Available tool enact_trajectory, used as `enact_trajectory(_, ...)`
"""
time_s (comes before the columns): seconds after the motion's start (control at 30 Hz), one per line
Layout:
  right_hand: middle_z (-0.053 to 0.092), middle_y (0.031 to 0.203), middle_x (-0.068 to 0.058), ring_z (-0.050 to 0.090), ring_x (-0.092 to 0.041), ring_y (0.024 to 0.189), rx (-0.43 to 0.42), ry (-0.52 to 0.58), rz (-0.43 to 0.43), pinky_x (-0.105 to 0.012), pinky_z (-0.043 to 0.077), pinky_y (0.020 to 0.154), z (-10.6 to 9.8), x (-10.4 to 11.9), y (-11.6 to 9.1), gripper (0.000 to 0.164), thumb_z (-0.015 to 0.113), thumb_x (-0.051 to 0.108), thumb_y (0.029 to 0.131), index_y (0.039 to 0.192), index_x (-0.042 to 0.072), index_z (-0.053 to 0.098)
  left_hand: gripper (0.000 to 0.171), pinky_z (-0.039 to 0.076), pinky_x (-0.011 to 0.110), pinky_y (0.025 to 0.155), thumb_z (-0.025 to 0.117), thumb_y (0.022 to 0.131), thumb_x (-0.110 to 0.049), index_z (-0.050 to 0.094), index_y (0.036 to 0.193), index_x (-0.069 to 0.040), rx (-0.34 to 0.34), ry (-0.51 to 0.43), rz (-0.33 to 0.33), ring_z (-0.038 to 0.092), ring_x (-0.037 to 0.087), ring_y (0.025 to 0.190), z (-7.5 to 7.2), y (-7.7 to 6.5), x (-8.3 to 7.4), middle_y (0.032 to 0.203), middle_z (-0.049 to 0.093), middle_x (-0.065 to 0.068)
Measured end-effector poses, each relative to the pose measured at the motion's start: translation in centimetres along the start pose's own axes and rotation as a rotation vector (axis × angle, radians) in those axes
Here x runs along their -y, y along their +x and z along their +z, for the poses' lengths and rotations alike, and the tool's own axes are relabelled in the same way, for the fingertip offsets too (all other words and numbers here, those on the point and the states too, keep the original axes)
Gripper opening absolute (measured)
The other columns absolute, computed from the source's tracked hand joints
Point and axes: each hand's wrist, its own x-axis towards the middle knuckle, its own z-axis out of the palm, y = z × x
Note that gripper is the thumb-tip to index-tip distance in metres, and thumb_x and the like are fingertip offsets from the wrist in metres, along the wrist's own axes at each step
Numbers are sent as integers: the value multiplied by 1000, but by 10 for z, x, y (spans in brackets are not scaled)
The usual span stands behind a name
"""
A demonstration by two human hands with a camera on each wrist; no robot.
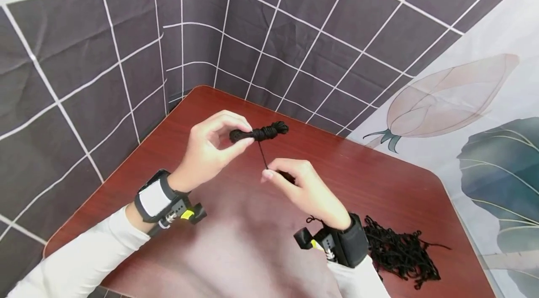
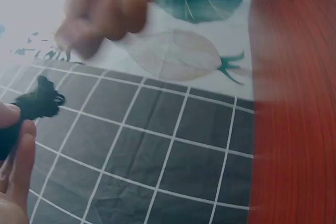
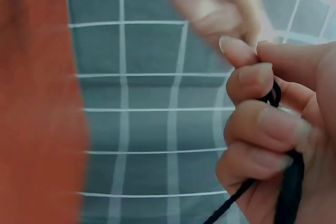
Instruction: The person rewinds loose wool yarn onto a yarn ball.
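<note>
Head view: nearest the camera, a person's white left sleeve (image 1: 84,251) and right sleeve (image 1: 358,279) reach in over a reddish-brown table (image 1: 358,176), a left wrist strap (image 1: 153,199) and a right wrist strap (image 1: 355,242) each bearing a small device. Beside the right strap, on the near right of the table, lies a tangled pile of black cord (image 1: 400,251), one loose end trailing to the right.

Farther in, the right hand (image 1: 307,188) grips black cord, its fingers curled round the strands; the right wrist view shows a thicker length lying against the palm. From its fingertips a thin, straight strand (image 1: 262,155) rises to a bundle of black cord (image 1: 266,133), which sits in the left hand (image 1: 214,146), above the table and to the far side of the right hand. Thumb and fingers of the left hand pinch the bundle toward its left end, while coils wrap its middle and loops bunch at its right end.

Beyond the table's far edge hangs a grey cloth (image 1: 320,54) ruled with white lines; to the right, a pale cloth (image 1: 446,148) carries a pinkish bud and a blue-green leaf.
</note>
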Motion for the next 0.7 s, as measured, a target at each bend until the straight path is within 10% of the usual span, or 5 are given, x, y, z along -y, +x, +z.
enact_trajectory(0.27,57,72,10,48,-4,61,-171,-222,-105,-22,41,52,-37,48,21,9,62,17,88,81,14,66,24,53,19,69,67,65,24,61,84,12,159,-59,2,56,25,80,-2,-3,-2,84,60,20)
enact_trajectory(0.43,59,72,3,48,-9,57,-120,-69,-18,-22,41,51,-43,44,37,7,62,11,88,82,8,65,26,55,21,68,65,66,26,61,85,9,252,-197,5,56,26,82,0,-2,-5,85,60,17)
enact_trajectory(0.7,53,67,-2,43,-13,59,-4,134,111,-26,40,54,-15,15,19,14,53,2,91,85,3,65,25,55,21,71,64,64,29,59,84,16,98,-157,37,56,28,80,3,3,-6,84,58,23)
